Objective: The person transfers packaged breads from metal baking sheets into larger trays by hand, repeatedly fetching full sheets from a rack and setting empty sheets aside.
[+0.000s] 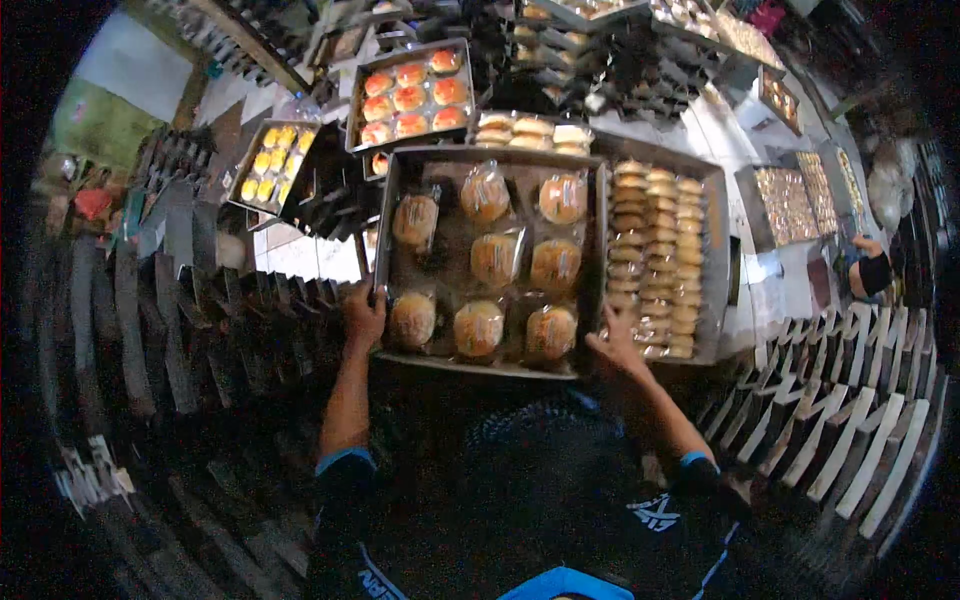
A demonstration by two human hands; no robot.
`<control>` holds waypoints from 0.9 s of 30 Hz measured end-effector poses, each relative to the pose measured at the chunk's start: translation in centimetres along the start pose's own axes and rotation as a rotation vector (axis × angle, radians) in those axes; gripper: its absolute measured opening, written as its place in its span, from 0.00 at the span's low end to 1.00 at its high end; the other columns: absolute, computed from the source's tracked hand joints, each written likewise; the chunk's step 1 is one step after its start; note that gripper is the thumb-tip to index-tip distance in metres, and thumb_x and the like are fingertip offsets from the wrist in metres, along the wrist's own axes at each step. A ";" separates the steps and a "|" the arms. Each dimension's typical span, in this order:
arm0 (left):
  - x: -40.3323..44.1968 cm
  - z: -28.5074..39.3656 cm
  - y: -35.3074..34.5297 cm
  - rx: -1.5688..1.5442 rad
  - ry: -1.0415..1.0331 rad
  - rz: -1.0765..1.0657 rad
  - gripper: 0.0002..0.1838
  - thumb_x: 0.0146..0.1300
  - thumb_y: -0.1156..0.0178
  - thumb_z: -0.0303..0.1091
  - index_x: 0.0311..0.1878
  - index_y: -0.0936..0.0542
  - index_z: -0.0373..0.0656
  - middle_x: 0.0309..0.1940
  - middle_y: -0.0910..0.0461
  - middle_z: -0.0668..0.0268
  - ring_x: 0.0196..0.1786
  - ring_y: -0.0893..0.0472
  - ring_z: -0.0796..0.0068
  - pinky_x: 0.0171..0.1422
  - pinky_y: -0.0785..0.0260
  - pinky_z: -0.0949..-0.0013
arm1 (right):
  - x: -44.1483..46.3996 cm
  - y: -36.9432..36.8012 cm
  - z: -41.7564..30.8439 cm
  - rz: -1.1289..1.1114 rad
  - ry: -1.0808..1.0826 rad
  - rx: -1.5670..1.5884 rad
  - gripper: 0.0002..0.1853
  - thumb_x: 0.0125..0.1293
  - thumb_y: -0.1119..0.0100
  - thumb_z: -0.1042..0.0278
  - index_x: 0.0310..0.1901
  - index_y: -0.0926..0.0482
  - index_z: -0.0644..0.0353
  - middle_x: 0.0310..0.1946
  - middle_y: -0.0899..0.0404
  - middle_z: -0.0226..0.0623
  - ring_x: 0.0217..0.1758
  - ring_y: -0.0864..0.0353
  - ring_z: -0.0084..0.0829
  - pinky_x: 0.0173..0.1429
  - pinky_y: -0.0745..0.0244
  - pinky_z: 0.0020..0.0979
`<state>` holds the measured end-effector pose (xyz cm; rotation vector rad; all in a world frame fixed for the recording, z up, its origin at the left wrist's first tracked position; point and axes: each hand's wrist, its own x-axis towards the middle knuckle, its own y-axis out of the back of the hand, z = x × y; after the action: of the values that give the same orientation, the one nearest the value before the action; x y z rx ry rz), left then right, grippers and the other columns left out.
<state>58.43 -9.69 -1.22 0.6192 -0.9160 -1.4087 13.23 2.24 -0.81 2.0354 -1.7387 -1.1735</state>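
A large dark tray [440,370] of wrapped round buns [478,328] is in front of my chest. At its lower left edge is my left hand [365,318], its fingers wrapped round the rim. My right hand [615,343] holds the lower right edge of the same tray, with a finger along its side. Several buns in clear wrap lie on the tray in loose rows; an open gap shows at the middle left. Just right of my right hand, a box [712,265] holds rows of stacked wrapped flat buns [657,250].
Beyond my tray are a tray of orange-topped buns [409,98] and, further left, one of yellow pieces [265,172]. More pastry trays [790,205] lie at the right. Another person's hand [866,247] shows at the far right. Stacked dark trays [850,420] flank me.
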 end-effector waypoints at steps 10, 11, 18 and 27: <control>-6.4 12.1 -6.8 -0.065 0.230 -0.300 0.46 0.57 0.39 0.49 0.66 0.49 0.26 0.56 0.34 0.37 0.57 0.29 0.43 0.60 0.36 0.53 | -2.5 -6.4 -9.3 0.237 0.062 0.040 0.49 0.49 0.34 0.60 0.68 0.54 0.67 0.61 0.45 0.61 0.66 0.44 0.55 0.69 0.45 0.43; -6.3 12.4 -7.8 -0.033 0.300 -0.367 0.48 0.56 0.37 0.49 0.66 0.50 0.25 0.56 0.34 0.37 0.57 0.29 0.44 0.60 0.35 0.54 | -2.2 -6.7 -8.7 0.322 0.107 0.046 0.51 0.49 0.31 0.55 0.67 0.53 0.70 0.59 0.39 0.61 0.65 0.40 0.53 0.67 0.41 0.40; -6.3 11.7 -9.0 -0.715 0.439 -0.626 0.42 0.51 0.30 0.42 0.61 0.41 0.30 0.47 0.25 0.52 0.48 0.23 0.59 0.55 0.31 0.61 | -1.5 -6.3 -9.2 0.189 -0.224 0.309 0.38 0.47 0.29 0.44 0.50 0.30 0.68 0.42 0.22 0.46 0.46 0.21 0.37 0.50 0.27 0.35; -8.7 7.3 -2.9 -1.371 0.514 -0.328 0.32 0.63 0.45 0.33 0.67 0.45 0.37 0.60 0.36 0.56 0.63 0.35 0.65 0.68 0.46 0.62 | -0.5 -6.9 -14.6 -0.400 -0.041 1.048 0.28 0.64 0.45 0.56 0.61 0.36 0.63 0.56 0.30 0.39 0.59 0.31 0.34 0.65 0.40 0.33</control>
<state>51.44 -0.36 -1.16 0.0247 0.6344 -1.6688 28.26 -0.03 4.71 3.0333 -2.3210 -0.3179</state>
